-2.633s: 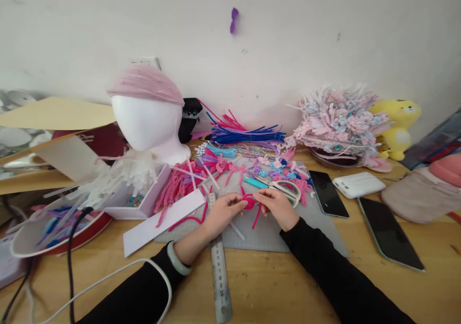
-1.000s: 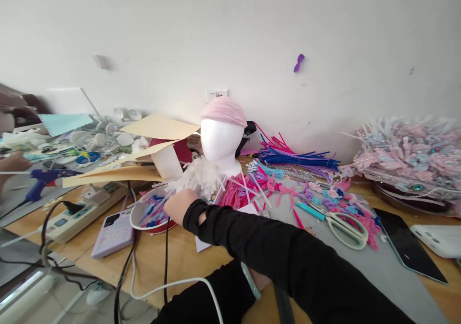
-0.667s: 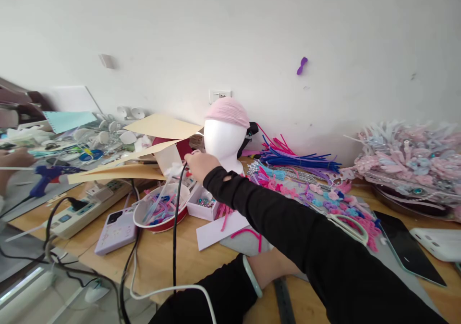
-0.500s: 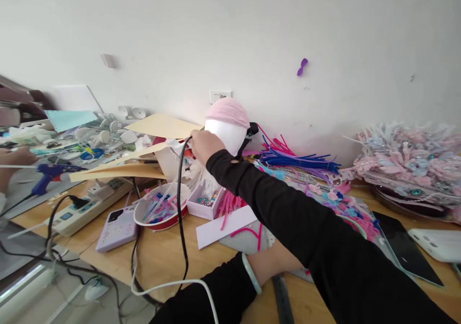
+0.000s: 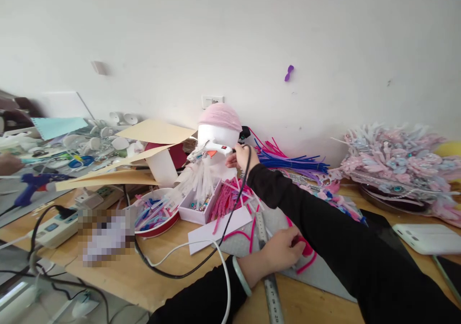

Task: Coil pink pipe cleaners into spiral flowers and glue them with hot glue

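Right hand (image 5: 245, 157) grips the white glue gun (image 5: 219, 148) at its rear, frame centre | left hand (image 5: 283, 251) pinches a pink fuzzy coil (image 5: 308, 248), lower right of centre, above the worktop (image 5: 317, 305) | gun likely light, rigid, tugged by the black cable (image 5: 180, 277); handle suits gripping | coil likely soft, bendable; hold edges gently

Is wearing plain black cloth on both arms, with a long left sleeve (image 5: 201, 295) and a long right sleeve (image 5: 324, 223). Is showing soft, loose folds along the right sleeve, bunching more closely towards the wrist. Is sporting a smooth, rounded, pale greenish-white bangle (image 5: 241, 276) at the left cuff. Is leaving the left hand (image 5: 281, 252) and right hand (image 5: 246, 159) bare.
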{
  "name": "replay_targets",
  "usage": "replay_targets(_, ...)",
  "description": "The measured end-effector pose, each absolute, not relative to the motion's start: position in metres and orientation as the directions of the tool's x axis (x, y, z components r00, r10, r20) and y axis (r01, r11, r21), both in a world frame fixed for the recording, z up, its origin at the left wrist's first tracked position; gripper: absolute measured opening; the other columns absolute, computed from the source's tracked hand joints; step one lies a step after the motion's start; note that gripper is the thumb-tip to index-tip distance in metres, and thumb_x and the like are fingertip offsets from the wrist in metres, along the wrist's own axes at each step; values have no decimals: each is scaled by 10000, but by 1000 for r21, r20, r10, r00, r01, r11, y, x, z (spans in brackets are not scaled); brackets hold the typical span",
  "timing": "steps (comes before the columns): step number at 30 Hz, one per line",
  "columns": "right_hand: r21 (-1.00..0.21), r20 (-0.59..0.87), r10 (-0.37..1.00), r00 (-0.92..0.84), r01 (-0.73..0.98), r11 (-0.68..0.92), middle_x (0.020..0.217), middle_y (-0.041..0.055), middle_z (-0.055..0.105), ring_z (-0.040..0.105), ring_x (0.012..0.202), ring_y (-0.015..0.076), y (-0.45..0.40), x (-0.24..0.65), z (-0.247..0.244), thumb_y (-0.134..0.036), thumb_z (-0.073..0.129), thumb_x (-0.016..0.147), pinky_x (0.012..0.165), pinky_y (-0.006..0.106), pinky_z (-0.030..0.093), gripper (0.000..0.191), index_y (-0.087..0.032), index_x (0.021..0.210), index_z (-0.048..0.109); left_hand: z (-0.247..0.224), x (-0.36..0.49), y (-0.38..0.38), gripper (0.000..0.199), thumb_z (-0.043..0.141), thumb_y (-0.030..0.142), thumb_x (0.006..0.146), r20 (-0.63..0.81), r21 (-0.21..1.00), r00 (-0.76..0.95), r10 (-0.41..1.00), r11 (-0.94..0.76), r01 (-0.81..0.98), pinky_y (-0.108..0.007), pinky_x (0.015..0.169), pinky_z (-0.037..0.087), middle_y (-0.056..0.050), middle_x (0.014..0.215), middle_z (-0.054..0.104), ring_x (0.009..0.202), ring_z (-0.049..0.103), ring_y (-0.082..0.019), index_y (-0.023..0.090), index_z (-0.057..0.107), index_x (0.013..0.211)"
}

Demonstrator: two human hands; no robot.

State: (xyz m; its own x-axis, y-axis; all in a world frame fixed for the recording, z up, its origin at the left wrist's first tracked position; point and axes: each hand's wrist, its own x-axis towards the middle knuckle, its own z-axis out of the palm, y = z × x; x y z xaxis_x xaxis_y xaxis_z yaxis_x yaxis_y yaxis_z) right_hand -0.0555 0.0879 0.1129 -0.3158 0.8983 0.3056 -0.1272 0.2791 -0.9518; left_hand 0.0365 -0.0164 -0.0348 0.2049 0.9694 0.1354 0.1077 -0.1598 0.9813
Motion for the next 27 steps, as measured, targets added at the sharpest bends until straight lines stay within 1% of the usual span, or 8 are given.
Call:
replay_targets(2,-963,254,914,-317,-169,209,374,-5,527,588,448,165,79,-32,109,-261,345,810,479,270,491,212,-142,723,497,-35,38,-14,146,496,238,708,117,992,214,970,-123,15,-237,553,389,-1,632,573,550,489,-123,162,585,796)
replay_targets(5,-941,265,931,-251,-277,193,423,-15,563,591,445,147,61,10,106,-310,331,818,482,261,498,217,-153,781,476,-30,38,-9,193,533,317,701,113,963,153,982,-70,-261,-222,495,354,10,619,534,482,447,-92,150,562,793)
replay_targets(9,-881,375,927,-7,-315,353,518,-7,617,620,535,138,42,67,92,-348,401,797,564,262,507,219,-156,845,497,-17,31,-4,209,605,335,660,133,845,-21,991,-124,-521,-214,569,346,19,607,500,552,441,-86,141,541,705)
replay_targets(12,-872,381,919,104,-290,395,555,3,624,624,570,147,35,99,72,-373,385,805,600,289,503,299,-150,961,510,-7,25,-4,203,646,301,635,138,690,-38,990,-124,-714,-231,651,357,6,653,510,622,465,-98,135,546,697)
replay_targets(16,-921,342,929,138,-146,361,637,44,640,625,637,175,26,123,41,-388,348,825,664,344,496,439,-123,1164,436,7,23,-9,115,609,240,687,144,599,43,989,-52,-799,-248,766,340,0,704,495,703,470,-102,142,553,708)
replay_targets(19,-923,384,917,110,79,377,757,99,659,622,735,198,16,131,18,-373,308,841,736,358,478,466,-111,1215,403,13,27,-12,115,609,236,686,132,608,101,986,0,-794,-247,783,331,-3,708,486,710,462,-104,139,551,703)
replay_targets(23,-739,557,830,-46,428,520,1063,134,582,544,979,227,5,134,-14,-294,343,826,836,369,429,482,-131,1279,319,12,30,-11,155,621,263,668,97,658,117,988,25,-753,-246,736,338,-6,671,483,665,449,-108,128,545,672)
replay_targets(27,-569,635,733,-244,494,657,1137,125,535,499,1047,223,6,136,-36,-217,320,819,860,380,421,522,-151,1324,205,9,26,-10,135,618,228,665,54,647,124,991,60,-760,-228,676,339,17,611,452,598,422,-88,134,526,634)
